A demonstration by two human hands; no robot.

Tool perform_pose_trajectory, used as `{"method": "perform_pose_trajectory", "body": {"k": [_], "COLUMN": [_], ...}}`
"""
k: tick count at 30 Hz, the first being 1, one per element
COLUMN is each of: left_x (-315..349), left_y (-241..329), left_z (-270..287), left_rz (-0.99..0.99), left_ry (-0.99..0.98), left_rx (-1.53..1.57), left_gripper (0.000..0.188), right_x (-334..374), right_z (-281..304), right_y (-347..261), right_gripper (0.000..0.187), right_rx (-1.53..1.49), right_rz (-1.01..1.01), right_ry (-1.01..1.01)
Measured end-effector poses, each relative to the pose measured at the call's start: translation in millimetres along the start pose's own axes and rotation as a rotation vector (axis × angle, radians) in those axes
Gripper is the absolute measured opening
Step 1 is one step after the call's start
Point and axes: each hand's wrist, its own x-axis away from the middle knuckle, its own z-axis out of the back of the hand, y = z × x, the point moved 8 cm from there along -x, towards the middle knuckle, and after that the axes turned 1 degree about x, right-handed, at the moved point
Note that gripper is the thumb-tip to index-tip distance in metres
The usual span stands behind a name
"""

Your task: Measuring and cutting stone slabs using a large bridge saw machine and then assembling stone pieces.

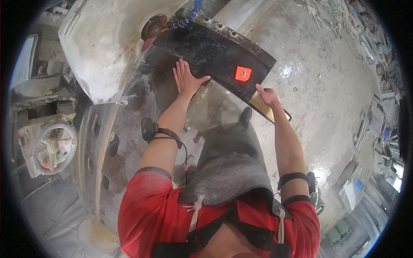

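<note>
**Dark slab steadied by two hands at the saw table**

The person's left hand (186, 78) lies flat, fingers spread, pressing on the near edge of a dark stone slab (219, 53). The right hand (267, 95) curls round the slab's near right corner, gripping it just above a tan board (263, 108). An orange tag (243, 73) sits between the hands. The slab looks heavy, rigid, wet and probably slick, brittle at its corners; its edges seem the safest hold. A blue hose (189, 18) lies beyond the left fingertips.
</note>
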Motion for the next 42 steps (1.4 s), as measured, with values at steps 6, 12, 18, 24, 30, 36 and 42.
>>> {"method": "perform_pose_trajectory", "body": {"k": [6,12,18,24,30,36,42], "left_x": [9.3,18.8,29.4,35.7,40.8,46.2,54.8], "left_y": [-10.6,-19.0,-28.7,-34.4,-38.2,-45.3,-51.4], "left_z": [-0.6,2.7,3.5,4.2,5.9,6.1,6.4], "left_rz": [-0.01,-0.031,-0.021,-0.023,-0.024,-0.012,-0.016], "left_ry": [0.007,0.041,0.053,0.053,0.052,0.051,0.049], "left_rx": [0.013,0.039,0.059,0.061,0.06,0.07,0.058], "left_gripper": [0.129,0.13,0.131,0.132,0.132,0.131,0.132], "right_x": [6.9,12.0,30.8,32.1,35.4,39.6,48.5], "right_z": [-11.2,-21.4,-27.8,-36.3,-40.7,-46.0,-52.7], "right_y": [1.4,3.8,-3.2,2.0,1.8,0.7,2.1], "right_gripper": [0.09,0.093,0.09,0.091,0.094,0.096,0.097], "right_rx": [0.041,0.059,-0.044,0.02,0.085,0.101,0.099], "right_rz": [-0.011,-0.002,0.002,0.004,0.009,0.023,0.03], "right_ry": [-0.025,-0.018,-0.023,-0.024,-0.02,-0.021,-0.029]}}
